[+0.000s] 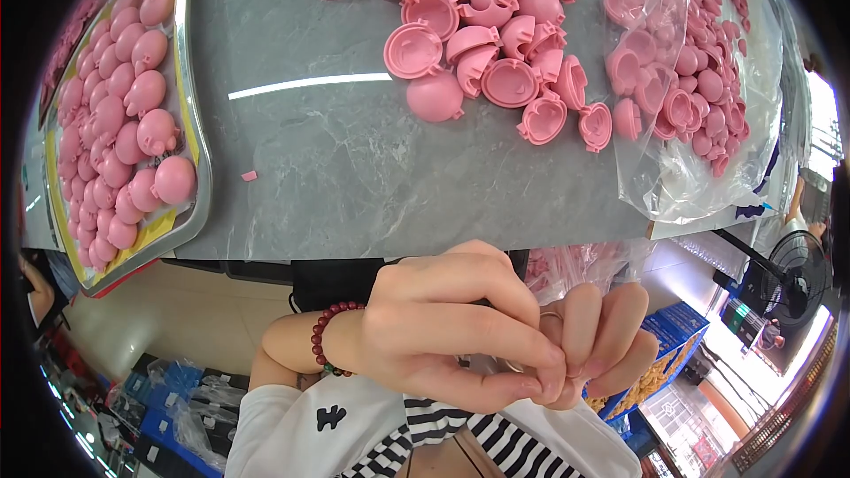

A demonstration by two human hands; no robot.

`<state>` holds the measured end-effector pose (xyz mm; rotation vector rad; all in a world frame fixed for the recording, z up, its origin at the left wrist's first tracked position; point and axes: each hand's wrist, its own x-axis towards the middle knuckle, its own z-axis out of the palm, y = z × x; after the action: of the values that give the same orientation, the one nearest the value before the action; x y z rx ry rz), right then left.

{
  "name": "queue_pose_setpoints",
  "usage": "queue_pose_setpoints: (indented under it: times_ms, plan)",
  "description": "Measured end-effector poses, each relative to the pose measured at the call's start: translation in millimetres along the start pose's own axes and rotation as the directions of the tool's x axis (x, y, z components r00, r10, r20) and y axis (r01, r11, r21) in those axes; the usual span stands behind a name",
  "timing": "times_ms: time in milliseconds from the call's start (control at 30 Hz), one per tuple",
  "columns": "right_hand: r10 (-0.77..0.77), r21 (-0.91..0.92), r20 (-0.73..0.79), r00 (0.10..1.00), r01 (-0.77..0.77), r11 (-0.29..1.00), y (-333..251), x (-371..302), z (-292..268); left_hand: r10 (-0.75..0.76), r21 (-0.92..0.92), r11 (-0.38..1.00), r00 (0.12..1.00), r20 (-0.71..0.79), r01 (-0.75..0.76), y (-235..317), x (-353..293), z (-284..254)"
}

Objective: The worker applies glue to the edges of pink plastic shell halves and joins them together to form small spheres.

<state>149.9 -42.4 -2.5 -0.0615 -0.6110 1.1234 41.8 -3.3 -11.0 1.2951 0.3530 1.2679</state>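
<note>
Just off the near edge of the grey table [354, 186], my two hands meet fingertip to fingertip. My left hand [452, 323], with dark red beads [320, 336] on its wrist, has its thumb and fingers pinched together. My right hand [606, 336] is curled, its fingertips pressed against those of the left. Small shiny glints show between the fingers, but whatever is gripped there stays hidden. Beyond the hands, pink hollow half-shells [512, 82] lie in a loose heap on the table, some cup side up and some dome side up.
At the left stands a metal-rimmed tray [202, 124] of closed pink balls [174, 180]. A clear plastic bag [655, 190] spills more pink parts at the right. One small pink scrap [250, 176] lies on the table. A blue box [677, 327] and a black fan [792, 279] stand lower right.
</note>
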Motion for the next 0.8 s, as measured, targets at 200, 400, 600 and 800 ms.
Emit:
queue_pose_setpoints:
  times_ms: [200,400,600,800]
  plan:
    - [-0.024,0.017,0.027,0.999,0.023,1.000,0.8,-0.5,-2.5,-0.032,-0.020,0.999,0.999,0.035,0.032,1.4,0.2,-3.6]
    - [-0.083,-0.080,0.036,0.996,0.086,0.993,4.1,0.4,-2.8,-0.048,0.000,0.999,0.999,0.016,0.048,3.6,-0.5,-1.5]
    - [-0.128,-0.132,0.019,0.992,0.130,0.983,8.1,0.1,-2.5,-0.033,0.027,0.999,0.999,0.012,0.033,1.6,-1.2,-2.0]
    - [-0.103,-0.090,0.027,0.994,0.105,0.990,4.5,-0.4,-3.7,-0.073,-0.058,0.996,0.997,0.038,0.075,0.6,-0.4,-2.7]
